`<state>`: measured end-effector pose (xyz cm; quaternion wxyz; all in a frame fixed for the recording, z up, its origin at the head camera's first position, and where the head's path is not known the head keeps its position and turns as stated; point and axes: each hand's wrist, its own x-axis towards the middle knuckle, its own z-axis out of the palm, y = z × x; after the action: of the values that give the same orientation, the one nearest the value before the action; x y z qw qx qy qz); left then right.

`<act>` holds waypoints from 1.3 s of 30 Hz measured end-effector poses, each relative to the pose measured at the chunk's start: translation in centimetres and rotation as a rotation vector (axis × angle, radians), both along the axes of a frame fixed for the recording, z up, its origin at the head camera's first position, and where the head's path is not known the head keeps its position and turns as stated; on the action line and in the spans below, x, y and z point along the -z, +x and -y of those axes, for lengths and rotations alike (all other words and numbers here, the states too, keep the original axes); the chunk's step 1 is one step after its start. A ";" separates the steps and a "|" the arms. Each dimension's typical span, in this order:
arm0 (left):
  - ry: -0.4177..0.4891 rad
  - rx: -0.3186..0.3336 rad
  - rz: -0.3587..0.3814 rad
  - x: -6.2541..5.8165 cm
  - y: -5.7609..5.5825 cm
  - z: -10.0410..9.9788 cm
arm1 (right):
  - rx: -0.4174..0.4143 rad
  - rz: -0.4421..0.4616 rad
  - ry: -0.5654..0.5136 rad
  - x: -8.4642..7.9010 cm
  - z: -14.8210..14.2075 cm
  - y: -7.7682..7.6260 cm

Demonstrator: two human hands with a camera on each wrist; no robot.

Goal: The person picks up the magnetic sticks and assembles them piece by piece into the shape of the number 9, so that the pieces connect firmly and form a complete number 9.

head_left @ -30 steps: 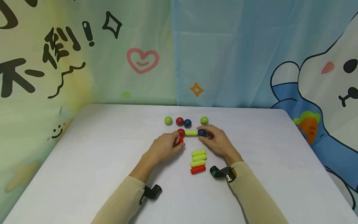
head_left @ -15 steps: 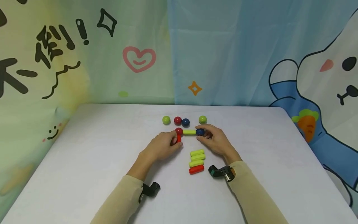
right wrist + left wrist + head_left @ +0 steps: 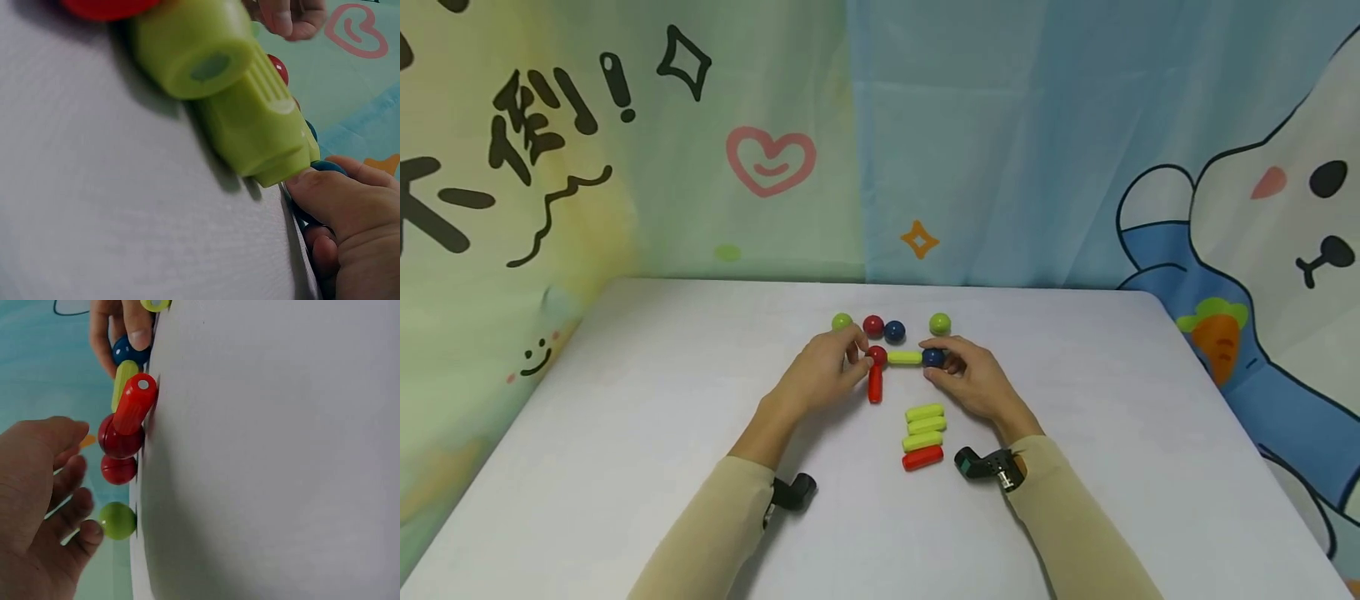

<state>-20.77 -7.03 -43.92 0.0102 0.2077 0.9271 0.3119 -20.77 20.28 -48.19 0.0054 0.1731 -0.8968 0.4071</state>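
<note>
A joined piece lies on the table: a red ball (image 3: 877, 356) with a red rod (image 3: 875, 386) pointing toward the front, and a yellow-green rod (image 3: 904, 357) running right to a blue ball (image 3: 933, 357). My right hand (image 3: 973, 379) pinches that blue ball between thumb and fingers. Beside the red ball, on its left, is my left hand (image 3: 820, 371). Its fingers are loosely bent and hold nothing; the left wrist view shows a gap between them and the red ball (image 3: 120, 439). The red rod's end (image 3: 143, 384) has a pale round spot.
Behind the joined piece stand a red ball (image 3: 873, 326), a blue ball (image 3: 894, 332) and two green balls, one at right (image 3: 940, 324) and one partly behind my left hand (image 3: 842, 321). Nearer the front, several yellow-green rods (image 3: 927, 425) and a red rod (image 3: 922, 458) lie stacked in a row.
My left hand has let go of the red rod and moved up and left, so the whole rod shows. The right hand keeps its pinch on the blue ball. The head view shifted slightly.
</note>
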 end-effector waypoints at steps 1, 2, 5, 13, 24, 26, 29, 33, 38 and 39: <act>0.006 -0.003 -0.028 0.0 -0.2 -0.1 | -0.001 -0.005 -0.003 0.0 -0.1 0.0; 0.013 -0.003 -0.059 0.0 -0.5 -0.3 | 0.001 -0.010 -0.004 0.0 -0.2 0.0; 0.052 -0.010 -0.132 0.1 -1.2 -0.8 | 0.000 -0.021 -0.009 0.0 -0.3 0.0; 0.137 -0.057 -0.210 -0.1 -2.9 -1.1 | -0.013 -0.022 -0.011 0.1 0.0 -0.2; 0.069 -0.027 -0.193 0.1 -4.4 -1.0 | -0.005 -0.003 -0.010 0.0 -0.1 -0.1; 0.053 -0.029 -0.175 0.2 -4.7 -1.1 | -0.009 -0.003 -0.012 0.1 -0.1 -0.1; 0.020 -0.037 -0.146 0.2 -5.0 -1.1 | -0.013 -0.009 -0.011 0.2 -0.1 -0.2; 0.004 -0.021 -0.118 0.2 -5.5 -1.1 | -0.001 -0.016 -0.010 0.0 -0.2 -0.1; 0.009 -0.019 -0.077 0.2 -5.8 -1.0 | -0.001 -0.007 -0.005 -0.1 -0.2 0.0; 0.002 -0.020 -0.069 0.2 -5.9 -1.1 | -0.001 -0.006 -0.005 -0.1 -0.3 0.0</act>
<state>-26.67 -5.97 -44.12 -0.0252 0.2093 0.9286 0.3054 -20.74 20.54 -48.04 0.0083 0.1749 -0.8956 0.4090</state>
